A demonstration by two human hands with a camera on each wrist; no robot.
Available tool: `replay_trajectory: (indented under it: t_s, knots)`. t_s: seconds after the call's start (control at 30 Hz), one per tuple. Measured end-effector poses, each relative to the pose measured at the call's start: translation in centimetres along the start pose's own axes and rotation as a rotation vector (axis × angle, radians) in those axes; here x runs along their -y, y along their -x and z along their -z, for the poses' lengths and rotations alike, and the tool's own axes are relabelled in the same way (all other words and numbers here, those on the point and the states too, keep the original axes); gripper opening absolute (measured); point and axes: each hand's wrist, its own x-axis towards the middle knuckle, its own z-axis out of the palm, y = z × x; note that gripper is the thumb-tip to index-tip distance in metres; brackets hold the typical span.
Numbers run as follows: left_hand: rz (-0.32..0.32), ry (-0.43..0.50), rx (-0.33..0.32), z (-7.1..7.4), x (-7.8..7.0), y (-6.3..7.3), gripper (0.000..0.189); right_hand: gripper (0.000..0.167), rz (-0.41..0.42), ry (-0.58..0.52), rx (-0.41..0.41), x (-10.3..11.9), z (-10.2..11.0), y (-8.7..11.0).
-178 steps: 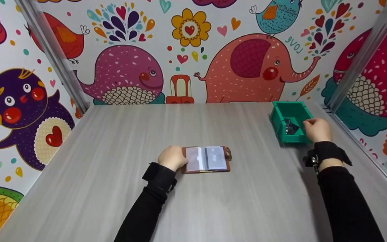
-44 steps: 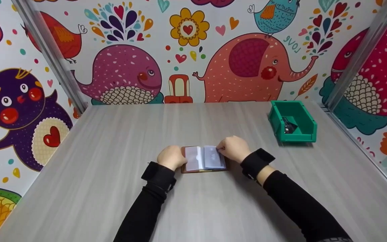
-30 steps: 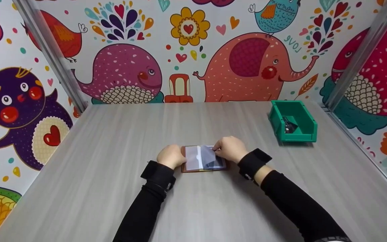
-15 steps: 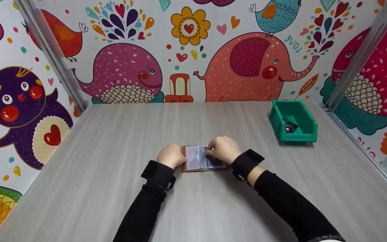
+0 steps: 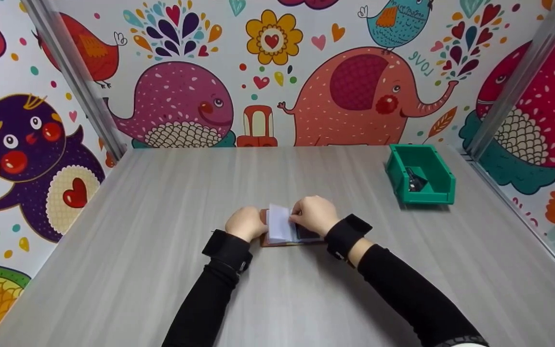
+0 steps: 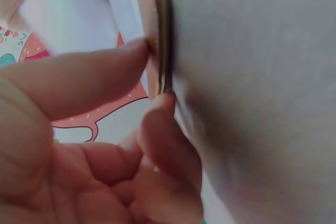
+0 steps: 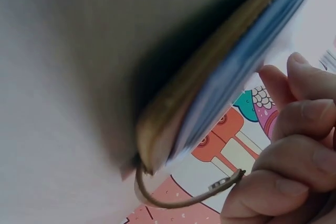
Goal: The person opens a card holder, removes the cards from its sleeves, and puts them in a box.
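Observation:
A brown-covered card holder (image 5: 266,242) lies spread on the table, its clear plastic pages up. My left hand (image 5: 244,224) pinches the cover's left edge; in the left wrist view the thumb is on top and the fingers below the cover (image 6: 164,35). My right hand (image 5: 315,214) bends over the right half, thumb and forefinger pinching at the edge of a whitish plastic page (image 5: 280,224) that stands partly raised. Under that hand a dark card-like surface (image 5: 306,234) shows. The right wrist view shows the stacked pages (image 7: 231,82) edge-on and a snap strap (image 7: 178,203).
A green bin (image 5: 429,198) stands at the back right of the table, with a small black item (image 5: 416,180) inside. Printed cartoon walls (image 5: 354,106) bound the table at the back and sides. Black wrist straps sit on both wrists.
My right hand came from the green bin to the card holder and moved leftward across it, turning plastic pages to the left. My left hand stayed at the left edge.

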Motion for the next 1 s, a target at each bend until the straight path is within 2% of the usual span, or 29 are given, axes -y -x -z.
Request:
replay_trajectory:
  t_s: [0.43,0.73,1.0]
  knots:
    - [0.006,-0.004,-0.009,0.0,-0.2,0.1,0.021,0.007,-0.009,0.033,0.016,0.4,-0.3,-0.1]
    - [0.012,-0.001,-0.016,0.0,-0.4,0.2,0.025,0.008,0.06,0.068,-0.017,0.9,-0.5,0.1]
    - [0.008,0.004,-0.016,0.0,-0.2,0.2,0.02,0.009,0.054,0.083,0.011,1.1,-0.6,0.2]
